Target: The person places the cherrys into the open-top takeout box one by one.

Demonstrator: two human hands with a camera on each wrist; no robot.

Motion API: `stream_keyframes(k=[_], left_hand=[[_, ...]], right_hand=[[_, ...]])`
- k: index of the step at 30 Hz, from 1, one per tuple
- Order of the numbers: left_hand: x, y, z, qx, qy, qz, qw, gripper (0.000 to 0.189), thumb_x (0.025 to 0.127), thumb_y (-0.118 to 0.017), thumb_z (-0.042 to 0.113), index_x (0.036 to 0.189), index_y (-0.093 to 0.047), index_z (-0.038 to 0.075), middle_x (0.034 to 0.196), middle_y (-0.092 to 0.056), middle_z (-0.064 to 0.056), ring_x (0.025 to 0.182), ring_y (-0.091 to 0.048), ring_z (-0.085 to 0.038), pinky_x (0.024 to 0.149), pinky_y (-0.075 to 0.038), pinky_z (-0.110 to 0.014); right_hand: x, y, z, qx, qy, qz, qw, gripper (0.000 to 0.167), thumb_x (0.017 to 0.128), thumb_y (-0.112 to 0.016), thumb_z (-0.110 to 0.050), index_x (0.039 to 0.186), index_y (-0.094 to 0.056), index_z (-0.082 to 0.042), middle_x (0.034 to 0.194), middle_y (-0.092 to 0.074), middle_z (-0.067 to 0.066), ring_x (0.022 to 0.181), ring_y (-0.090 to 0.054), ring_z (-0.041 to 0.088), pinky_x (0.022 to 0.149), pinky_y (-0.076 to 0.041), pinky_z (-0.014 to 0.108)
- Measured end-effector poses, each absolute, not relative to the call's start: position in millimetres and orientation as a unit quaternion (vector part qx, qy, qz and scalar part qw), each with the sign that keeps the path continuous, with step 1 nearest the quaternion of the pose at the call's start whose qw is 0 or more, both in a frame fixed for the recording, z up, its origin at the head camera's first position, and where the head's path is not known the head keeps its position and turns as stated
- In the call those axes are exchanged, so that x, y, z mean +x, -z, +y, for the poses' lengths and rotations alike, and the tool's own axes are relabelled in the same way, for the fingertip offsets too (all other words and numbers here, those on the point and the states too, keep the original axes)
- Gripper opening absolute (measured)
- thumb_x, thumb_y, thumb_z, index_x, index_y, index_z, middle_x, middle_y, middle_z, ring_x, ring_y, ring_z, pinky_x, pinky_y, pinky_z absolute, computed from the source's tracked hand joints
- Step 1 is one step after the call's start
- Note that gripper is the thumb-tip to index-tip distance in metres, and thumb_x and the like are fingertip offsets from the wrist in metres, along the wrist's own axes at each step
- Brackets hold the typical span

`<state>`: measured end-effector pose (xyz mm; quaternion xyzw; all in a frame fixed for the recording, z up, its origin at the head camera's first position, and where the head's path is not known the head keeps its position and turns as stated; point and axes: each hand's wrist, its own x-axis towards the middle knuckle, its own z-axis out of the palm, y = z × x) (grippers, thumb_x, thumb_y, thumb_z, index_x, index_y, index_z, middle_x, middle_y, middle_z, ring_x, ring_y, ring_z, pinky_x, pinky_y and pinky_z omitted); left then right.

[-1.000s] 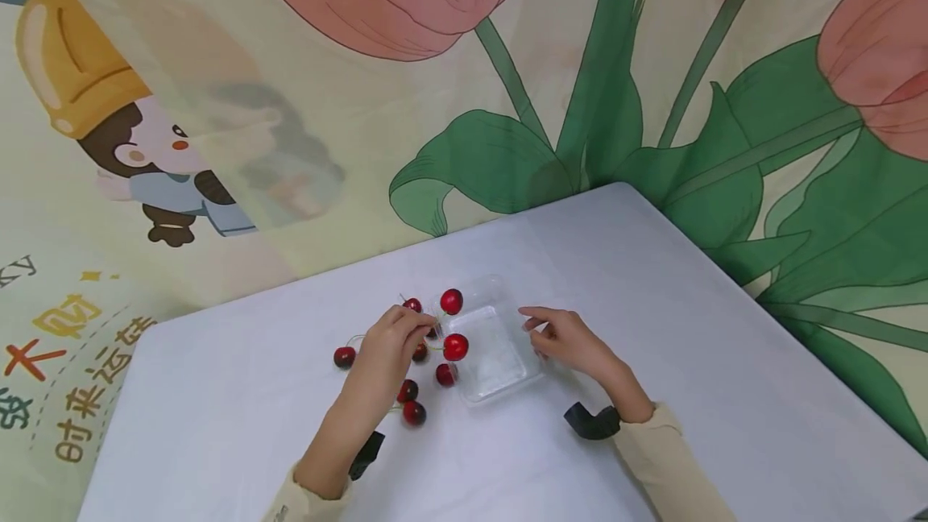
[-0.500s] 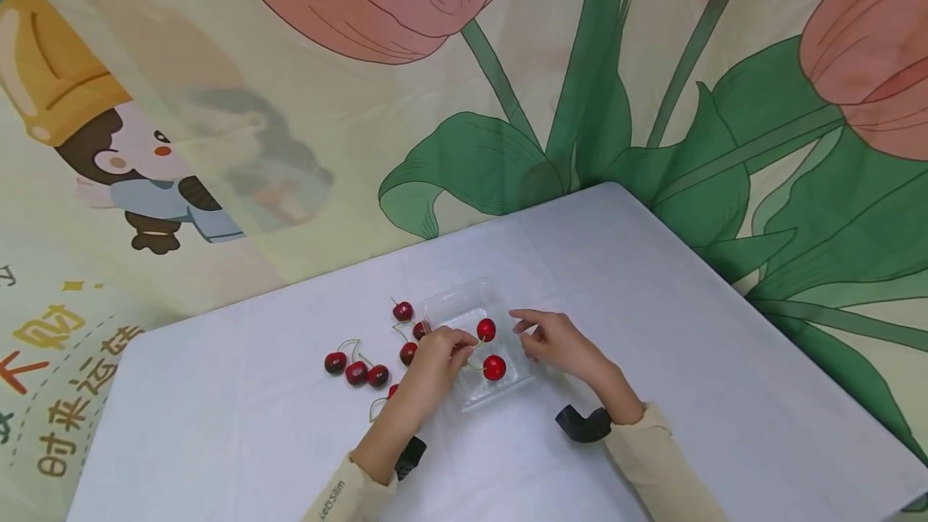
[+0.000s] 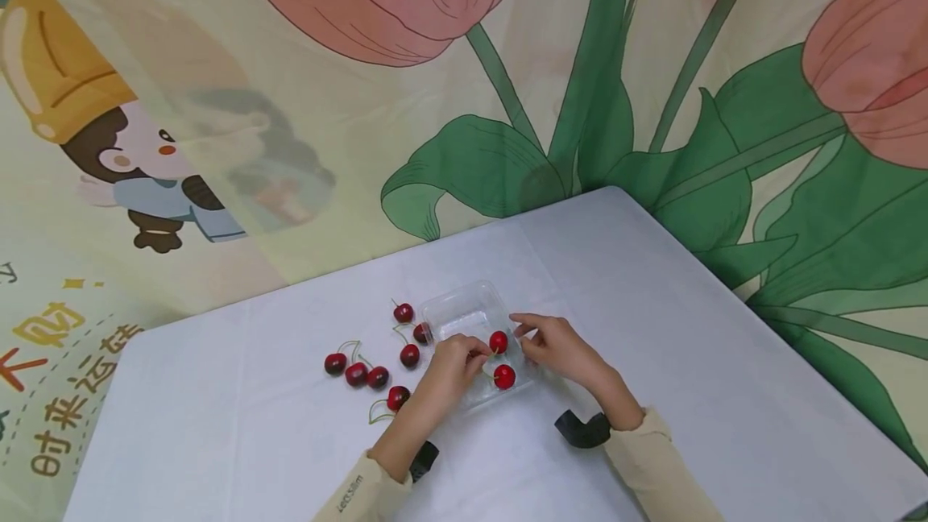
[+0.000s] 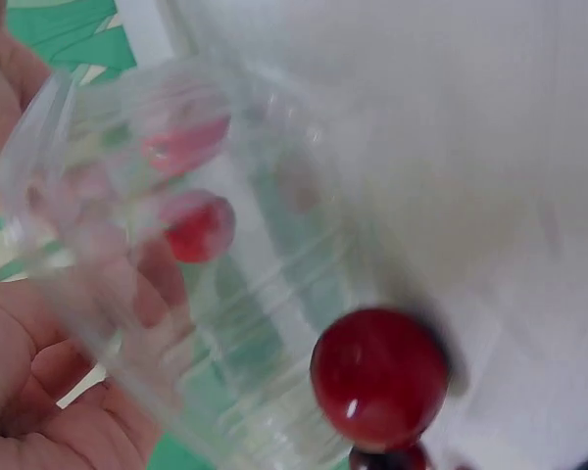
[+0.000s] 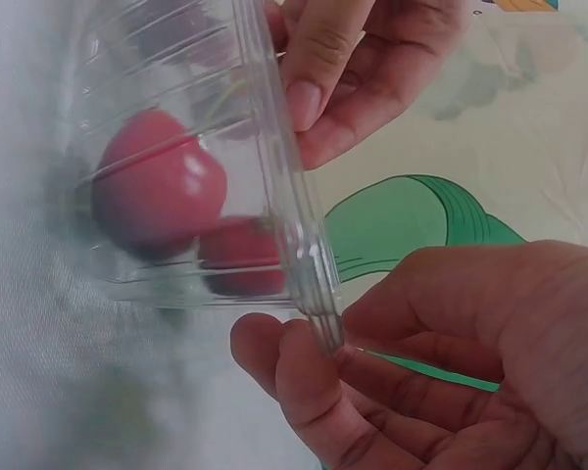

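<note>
My left hand (image 3: 453, 365) is over the near part of a clear plastic box (image 3: 464, 314), pinching thin green stems between thumb and fingertips. From those stems two red cherries (image 3: 498, 342) show inside the box; in the right wrist view one cherry (image 5: 157, 186) appears through the ribbed wall, near the bottom. My right hand (image 3: 554, 345) is at the box's right side, where its thumb and fingers (image 5: 309, 382) pinch the rim. Through the clear wall in the left wrist view, a cherry (image 4: 201, 227) looks blurred. The stem ends are hidden by my left fingers.
Several dark red cherries (image 3: 356, 374) with stems lie on the white tablecloth (image 3: 290, 425) left of the box. One cherry (image 4: 377, 377) sits close against the box's outer wall. A printed fabric backdrop (image 3: 326, 143) rises behind the table's far edge.
My left hand has carried the pair of cherries rightward, from over the box's left edge to low inside it. My right hand has stayed at the rim.
</note>
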<state>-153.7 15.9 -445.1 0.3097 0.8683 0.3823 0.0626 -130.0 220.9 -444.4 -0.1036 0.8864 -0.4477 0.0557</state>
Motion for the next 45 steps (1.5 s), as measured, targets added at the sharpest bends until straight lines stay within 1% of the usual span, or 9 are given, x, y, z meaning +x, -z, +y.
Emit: stream_keyframes(k=[5, 10, 17, 23, 30, 36, 39, 45], left_hand=[[-151.0, 450.1, 18.3, 0.302, -0.379, 0.871, 0.079, 0.009, 0.088, -0.067, -0.004, 0.095, -0.072, -0.006, 0.091, -0.071, -0.013, 0.081, -0.064, -0.02, 0.075, -0.057, -0.029], [-149.6, 452.1, 17.8, 0.304, -0.375, 0.873, 0.069, 0.007, 0.088, -0.067, -0.005, 0.094, -0.071, -0.005, 0.089, -0.07, -0.012, 0.081, -0.064, -0.02, 0.075, -0.057, -0.029], [-148.5, 453.3, 16.1, 0.301, -0.369, 0.876, 0.077, 0.007, 0.088, -0.068, -0.002, 0.094, -0.071, -0.004, 0.088, -0.068, -0.01, 0.08, -0.063, -0.019, 0.075, -0.057, -0.029], [-146.8, 452.2, 11.4, 0.306, -0.353, 0.881, 0.067, 0.009, 0.087, -0.069, -0.001, 0.095, -0.071, -0.003, 0.09, -0.068, -0.01, 0.082, -0.064, -0.02, 0.078, -0.057, -0.031], [-143.5, 445.5, 5.0, 0.305, -0.348, 0.885, 0.049, 0.008, 0.088, -0.069, 0.001, 0.095, -0.072, -0.002, 0.09, -0.067, -0.009, 0.084, -0.063, -0.019, 0.076, -0.056, -0.028], [-138.2, 433.4, -8.9, 0.277, -0.353, 0.892, 0.046, 0.012, 0.09, -0.067, 0.004, 0.101, -0.072, 0.0, 0.097, -0.067, -0.008, 0.091, -0.062, -0.02, 0.079, -0.056, -0.03], [-136.1, 428.3, -20.5, 0.257, -0.36, 0.896, 0.046, 0.014, 0.092, -0.066, 0.005, 0.104, -0.071, 0.0, 0.101, -0.066, -0.009, 0.093, -0.062, -0.021, 0.078, -0.057, -0.03], [-134.4, 421.2, -47.6, 0.228, -0.364, 0.903, 0.008, 0.013, 0.091, -0.067, 0.005, 0.104, -0.07, 0.003, 0.101, -0.066, -0.007, 0.09, -0.062, -0.019, 0.076, -0.057, -0.028]], right_hand=[[-129.0, 444.7, 219.7, -0.098, 0.448, 0.887, 0.056, 0.042, 0.091, -0.053, 0.006, 0.132, -0.051, 0.012, 0.108, -0.067, 0.024, 0.064, -0.062, 0.017, 0.058, -0.052, 0.024], [-128.8, 444.9, 219.0, -0.092, 0.444, 0.89, 0.053, 0.041, 0.091, -0.054, 0.006, 0.132, -0.052, 0.01, 0.108, -0.067, 0.023, 0.063, -0.062, 0.017, 0.06, -0.054, 0.025], [-129.5, 445.8, 218.7, -0.098, 0.443, 0.89, 0.052, 0.041, 0.091, -0.054, 0.005, 0.132, -0.052, 0.01, 0.107, -0.067, 0.022, 0.063, -0.061, 0.013, 0.06, -0.054, 0.024], [-131.6, 447.6, 216.5, -0.114, 0.444, 0.888, 0.047, 0.041, 0.09, -0.053, 0.006, 0.131, -0.052, 0.012, 0.107, -0.067, 0.024, 0.064, -0.063, 0.016, 0.059, -0.052, 0.024], [-130.1, 448.0, 218.4, -0.097, 0.438, 0.892, 0.049, 0.04, 0.092, -0.055, 0.004, 0.131, -0.053, 0.01, 0.108, -0.067, 0.024, 0.064, -0.062, 0.016, 0.059, -0.053, 0.023], [-128.8, 448.7, 219.1, -0.094, 0.441, 0.891, 0.054, 0.04, 0.092, -0.055, 0.003, 0.131, -0.053, 0.01, 0.109, -0.066, 0.024, 0.064, -0.061, 0.015, 0.059, -0.053, 0.024], [-128.9, 449.4, 218.7, -0.095, 0.442, 0.89, 0.058, 0.04, 0.093, -0.055, 0.003, 0.132, -0.052, 0.01, 0.11, -0.065, 0.024, 0.064, -0.061, 0.015, 0.06, -0.053, 0.023], [-128.9, 448.5, 218.1, -0.104, 0.442, 0.89, 0.049, 0.04, 0.092, -0.055, 0.004, 0.131, -0.052, 0.011, 0.109, -0.066, 0.024, 0.064, -0.061, 0.015, 0.058, -0.051, 0.022]])
